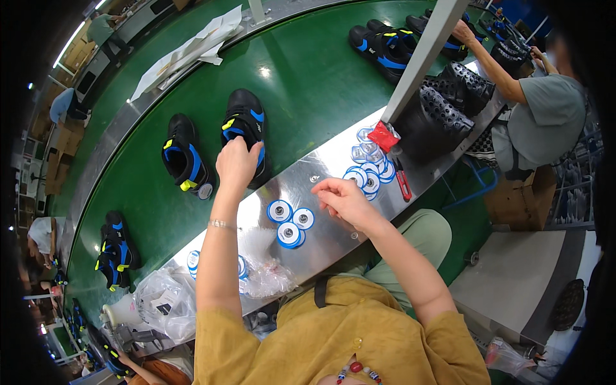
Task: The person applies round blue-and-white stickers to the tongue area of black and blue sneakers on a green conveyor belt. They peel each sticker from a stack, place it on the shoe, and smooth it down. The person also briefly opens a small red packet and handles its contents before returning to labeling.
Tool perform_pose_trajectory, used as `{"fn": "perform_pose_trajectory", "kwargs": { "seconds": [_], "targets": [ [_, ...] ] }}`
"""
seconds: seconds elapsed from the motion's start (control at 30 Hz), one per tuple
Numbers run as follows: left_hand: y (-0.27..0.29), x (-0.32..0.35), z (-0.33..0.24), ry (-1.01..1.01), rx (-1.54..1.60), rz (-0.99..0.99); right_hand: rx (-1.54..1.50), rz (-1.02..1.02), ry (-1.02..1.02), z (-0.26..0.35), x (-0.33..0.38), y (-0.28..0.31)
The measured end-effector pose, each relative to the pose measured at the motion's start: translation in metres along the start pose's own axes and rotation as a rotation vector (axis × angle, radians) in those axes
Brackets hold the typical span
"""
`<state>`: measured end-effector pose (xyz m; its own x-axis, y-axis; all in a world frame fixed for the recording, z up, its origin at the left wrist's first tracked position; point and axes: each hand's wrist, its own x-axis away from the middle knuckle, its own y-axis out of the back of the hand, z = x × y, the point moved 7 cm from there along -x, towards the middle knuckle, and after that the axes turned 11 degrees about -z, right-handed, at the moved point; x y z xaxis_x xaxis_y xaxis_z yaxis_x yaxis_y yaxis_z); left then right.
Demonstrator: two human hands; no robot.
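My left hand (237, 163) is closed on the collar and tongue area of a black shoe (245, 106) with blue and yellow trim. Its fingertips are partly hidden against the shoe. To its left stands the matching shoe (184, 154), with a round tag (205, 190) at its heel. Over the metal ledge, my right hand (343, 200) has its fingers curled together; I cannot make out anything in them. Between my hands lie several round white tags with blue rims (290, 234). More round tags (371, 178) are heaped beyond my right hand.
A red cutter (402, 179) and a red packet (384, 136) lie by the tag heap, near black boots (436, 115). Clear plastic bags (168, 301) and bristly clear strands (260, 250) lie on the left ledge. A post (423, 61) rises ahead. A co-worker (545, 115) sits at right.
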<state>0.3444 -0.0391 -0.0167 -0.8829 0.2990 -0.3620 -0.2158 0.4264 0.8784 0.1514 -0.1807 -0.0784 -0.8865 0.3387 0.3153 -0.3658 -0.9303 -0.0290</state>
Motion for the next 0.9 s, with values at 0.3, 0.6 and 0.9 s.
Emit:
{"fn": "perform_pose_trajectory", "kwargs": {
  "seconds": [0.3, 0.6, 0.9],
  "targets": [
    [0.000, -0.025, 0.076, 0.207, 0.736, 0.234, 0.017, -0.077, 0.020, 0.000, 0.014, 0.018],
    [0.070, 0.014, 0.024, 0.196, 1.192, 0.330, 0.360, -0.255, 1.071, 0.131, 0.037, -0.027],
    [0.069, 0.004, 0.027, 0.031, 0.824, 0.228, 0.393, -0.310, 1.132, 0.126, 0.044, -0.021]
  ]
}}
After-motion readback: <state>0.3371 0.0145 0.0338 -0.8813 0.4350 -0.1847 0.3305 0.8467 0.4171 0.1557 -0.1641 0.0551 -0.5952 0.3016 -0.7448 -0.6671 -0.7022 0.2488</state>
